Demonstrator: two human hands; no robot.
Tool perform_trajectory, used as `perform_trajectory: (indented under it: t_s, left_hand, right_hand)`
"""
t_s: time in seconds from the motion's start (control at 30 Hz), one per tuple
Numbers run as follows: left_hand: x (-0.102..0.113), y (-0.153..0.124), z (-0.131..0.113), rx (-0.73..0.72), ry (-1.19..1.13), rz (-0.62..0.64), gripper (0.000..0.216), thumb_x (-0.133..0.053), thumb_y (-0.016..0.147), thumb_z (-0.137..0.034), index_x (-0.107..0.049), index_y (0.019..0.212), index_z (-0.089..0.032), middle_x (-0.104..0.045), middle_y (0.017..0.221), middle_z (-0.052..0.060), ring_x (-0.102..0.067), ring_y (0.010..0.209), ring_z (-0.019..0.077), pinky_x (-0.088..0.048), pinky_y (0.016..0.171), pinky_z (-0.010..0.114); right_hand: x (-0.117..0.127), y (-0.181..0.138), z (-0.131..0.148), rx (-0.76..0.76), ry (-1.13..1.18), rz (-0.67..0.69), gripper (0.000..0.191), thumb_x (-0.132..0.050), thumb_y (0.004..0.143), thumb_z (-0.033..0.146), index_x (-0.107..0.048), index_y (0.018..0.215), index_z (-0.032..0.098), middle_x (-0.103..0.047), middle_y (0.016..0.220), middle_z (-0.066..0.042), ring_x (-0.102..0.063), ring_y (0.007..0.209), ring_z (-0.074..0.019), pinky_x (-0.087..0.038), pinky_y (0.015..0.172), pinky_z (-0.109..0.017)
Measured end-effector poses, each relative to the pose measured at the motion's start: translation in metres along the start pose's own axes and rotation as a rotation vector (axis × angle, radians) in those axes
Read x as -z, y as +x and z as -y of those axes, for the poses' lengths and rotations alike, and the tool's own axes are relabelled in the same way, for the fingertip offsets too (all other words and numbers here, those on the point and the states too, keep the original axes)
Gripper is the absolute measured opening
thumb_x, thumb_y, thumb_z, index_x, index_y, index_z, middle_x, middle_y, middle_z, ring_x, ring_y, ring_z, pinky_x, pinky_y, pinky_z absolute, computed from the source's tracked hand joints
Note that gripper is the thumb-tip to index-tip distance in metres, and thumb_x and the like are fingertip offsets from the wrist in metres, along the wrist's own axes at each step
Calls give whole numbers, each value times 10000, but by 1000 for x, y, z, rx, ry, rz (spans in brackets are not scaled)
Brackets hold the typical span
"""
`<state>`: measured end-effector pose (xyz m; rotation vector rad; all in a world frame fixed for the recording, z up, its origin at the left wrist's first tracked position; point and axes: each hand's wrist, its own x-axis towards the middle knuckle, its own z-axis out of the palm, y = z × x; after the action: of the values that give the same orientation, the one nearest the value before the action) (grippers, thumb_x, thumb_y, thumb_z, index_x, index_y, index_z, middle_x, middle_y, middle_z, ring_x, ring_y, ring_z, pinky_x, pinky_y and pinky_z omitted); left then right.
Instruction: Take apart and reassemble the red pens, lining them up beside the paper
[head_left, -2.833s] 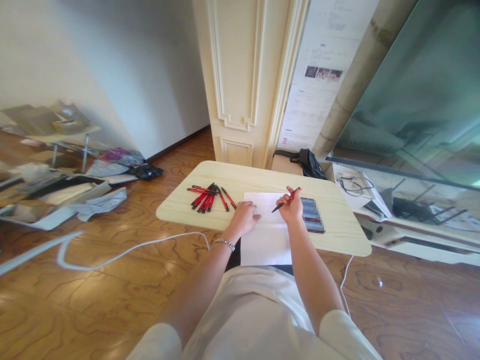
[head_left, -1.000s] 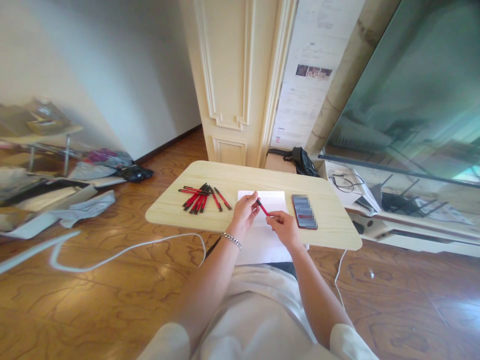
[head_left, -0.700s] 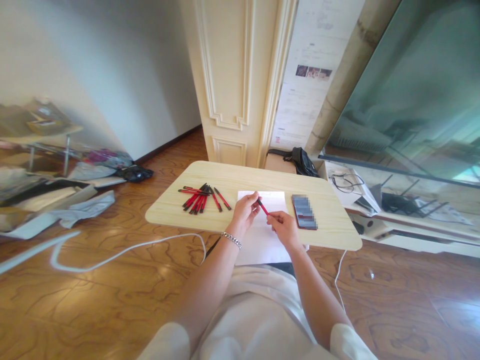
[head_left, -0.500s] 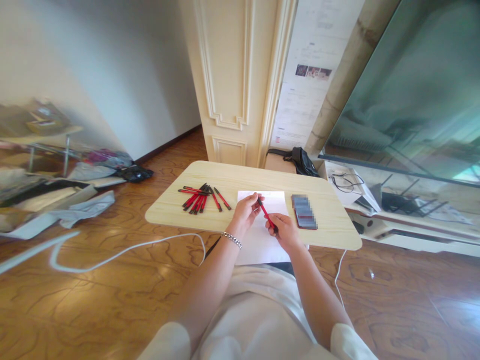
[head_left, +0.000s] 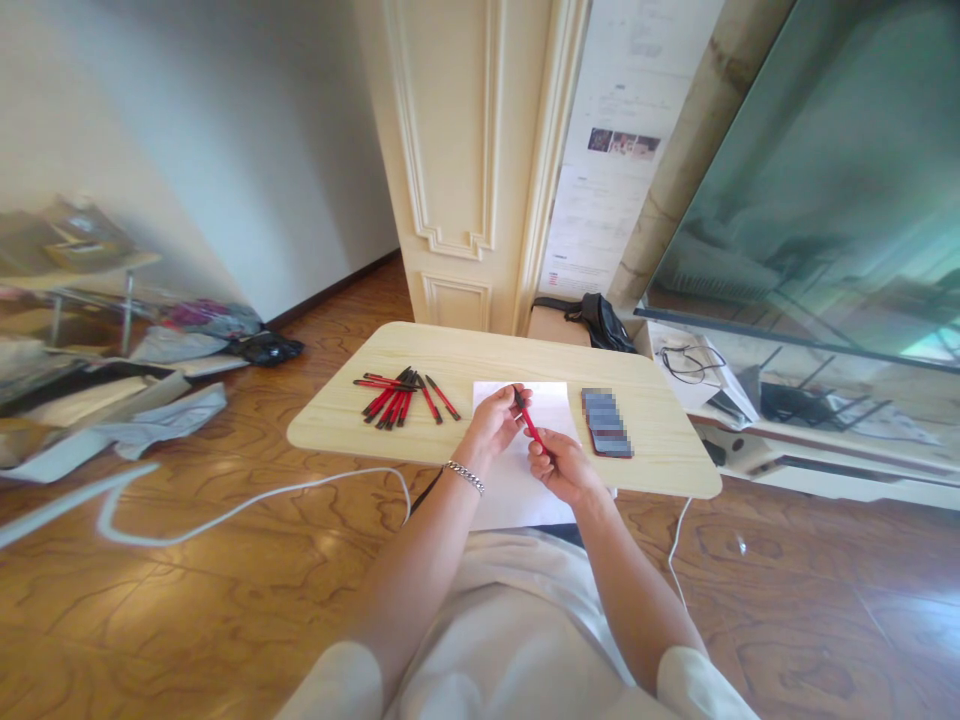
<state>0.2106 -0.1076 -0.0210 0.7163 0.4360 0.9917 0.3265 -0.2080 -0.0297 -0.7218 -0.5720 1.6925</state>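
Between my two hands is a red and black pen (head_left: 532, 423), tilted above a white sheet of paper (head_left: 510, 495). My left hand (head_left: 495, 420) pinches its black upper end. The lower red part lies in the closed fingers of my right hand (head_left: 561, 462), which cover that end. To the left, several more red and black pens (head_left: 394, 398) lie in a loose pile on the small wooden table (head_left: 337, 420). A phone (head_left: 607, 423) with a pixelated screen rests to the right of the paper.
A black bag (head_left: 604, 322) sits behind the table. On the right, a white box (head_left: 679, 365) with a black cable stands under a large dark screen (head_left: 817, 190). White cables (head_left: 247, 497) run across the wooden floor, and boxes and bags (head_left: 150, 390) lie at the left.
My right hand's fingers have shifted slightly on the pen's lower end, covering its black part. Both hands still hold the pen in nearly the same place.
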Motion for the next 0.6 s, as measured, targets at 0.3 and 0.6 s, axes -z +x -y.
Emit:
perform_trajectory:
  t_s: [0.3, 0.6]
  left_hand:
    - [-1, 4, 3, 2, 51, -133, 296, -771, 684, -371, -675, 866, -157, -679, 889, 59, -588, 689, 98, -448, 610, 217]
    - [3, -1, 7, -71, 416, -200, 367, -748, 685, -410, -703, 932, -142, -703, 955, 105, -644, 770, 140, -491, 738, 270]
  right_hand:
    - [8, 15, 9, 322, -872, -274, 325, -631, 762, 486, -698, 791, 169, -607, 605, -3, -494, 504, -104, -357, 450, -214]
    - [43, 47, 66, 335, -995, -376, 314, -613, 756, 417, -691, 844, 126, -692, 740, -71, -590, 578, -127, -440, 498, -214]
